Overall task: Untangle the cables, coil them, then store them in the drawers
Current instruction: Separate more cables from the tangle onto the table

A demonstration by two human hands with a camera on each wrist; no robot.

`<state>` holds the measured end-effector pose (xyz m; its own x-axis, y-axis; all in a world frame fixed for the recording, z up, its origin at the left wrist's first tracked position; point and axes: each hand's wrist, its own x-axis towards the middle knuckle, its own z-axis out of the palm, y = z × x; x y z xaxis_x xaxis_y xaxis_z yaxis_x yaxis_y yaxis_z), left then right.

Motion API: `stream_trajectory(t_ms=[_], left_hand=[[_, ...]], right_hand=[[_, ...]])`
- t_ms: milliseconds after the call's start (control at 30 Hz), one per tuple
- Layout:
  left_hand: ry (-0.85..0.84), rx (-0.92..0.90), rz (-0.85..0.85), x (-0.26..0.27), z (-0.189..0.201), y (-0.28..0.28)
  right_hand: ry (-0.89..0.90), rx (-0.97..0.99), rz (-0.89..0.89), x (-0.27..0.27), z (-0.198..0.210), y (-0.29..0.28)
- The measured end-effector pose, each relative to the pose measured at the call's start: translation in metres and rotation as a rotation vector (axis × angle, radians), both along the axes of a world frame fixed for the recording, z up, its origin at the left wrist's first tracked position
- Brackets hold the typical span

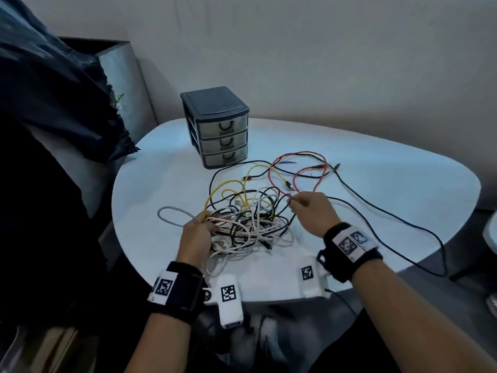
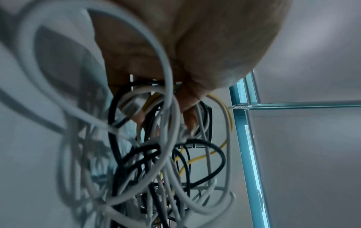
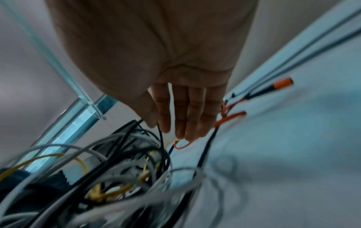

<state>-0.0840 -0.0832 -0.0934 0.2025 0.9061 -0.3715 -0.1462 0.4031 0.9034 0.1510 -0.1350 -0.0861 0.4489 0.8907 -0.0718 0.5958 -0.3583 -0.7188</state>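
Two black wrist bands with square marks are seen closest, one on each arm. Just past them, the left hand [image 1: 197,236] is dug into the near left side of the cable pile [image 1: 247,222], and its fingers [image 2: 190,118] are curled round white and black cables. Many white cables [image 2: 168,86] are looped around this hand in the left wrist view. To the right of the pile, the right hand [image 1: 313,211] is held just above the table [image 1: 390,189]. A thin black cable [image 3: 160,134] is pinched between its thumb and first finger, while the other fingers [image 3: 193,117] are kept almost straight. A red cable [image 1: 297,175] is spread out just beyond this hand, and a yellow cable [image 1: 228,184] is looped between the two hands and a little past them. A long black cable [image 1: 398,219] is trailed off to the right of the right hand, over the table edge. Farther off, beyond both hands, a small set of drawers [image 1: 215,126] is stood on the table, and all three drawers are shut.
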Motion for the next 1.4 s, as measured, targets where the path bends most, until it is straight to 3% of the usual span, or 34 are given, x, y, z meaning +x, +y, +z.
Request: stream_trajectory(t_ms=[100,133,233,333,400,433,500,567,700,867,1000,1167,1267,1400], left_hand=[[-0.005,0.039,-0.049,-0.001,0.004,-0.006],[-0.014,0.058,-0.049,-0.001,0.006,-0.007],[-0.004,0.127,-0.013,0.002,0.009,-0.010],[-0.005,0.111,0.018,0.009,0.011,-0.012],[-0.026,0.022,0.077,0.014,0.013,-0.010],[-0.033,-0.014,0.112,0.016,0.013,-0.008],[-0.034,-0.010,0.130,0.018,0.012,-0.008],[-0.038,0.079,0.081,0.021,0.009,-0.011],[0.013,0.299,0.018,0.023,0.001,-0.013],[0.048,0.521,-0.146,0.017,-0.007,-0.011],[0.253,0.735,-0.359,0.010,-0.015,-0.011],[0.468,0.752,-0.344,0.005,-0.021,-0.005],[0.553,0.813,-0.279,0.002,-0.023,-0.003],[0.502,0.799,-0.192,0.002,-0.024,-0.001]], right_hand=[[0.432,0.116,-0.178,-0.011,-0.005,0.007],[0.485,0.180,-0.232,-0.012,-0.004,0.009],[0.371,0.286,-0.137,-0.014,0.006,0.013],[0.143,0.116,0.107,-0.019,0.014,0.010],[0.030,0.118,0.066,-0.018,0.017,0.010],[0.050,0.141,0.018,-0.016,0.017,0.011],[0.256,0.178,-0.067,-0.012,0.012,0.011],[0.352,0.191,-0.127,-0.008,0.006,0.009],[0.176,-0.071,-0.064,0.001,0.000,0.009],[0.107,-0.316,0.029,0.008,0.003,0.012],[0.014,-0.426,0.112,0.010,0.008,0.017],[-0.225,-0.189,0.039,0.016,0.027,0.023],[-0.299,0.172,-0.140,0.027,0.051,0.028],[-0.266,0.636,-0.246,0.038,0.087,0.029]])
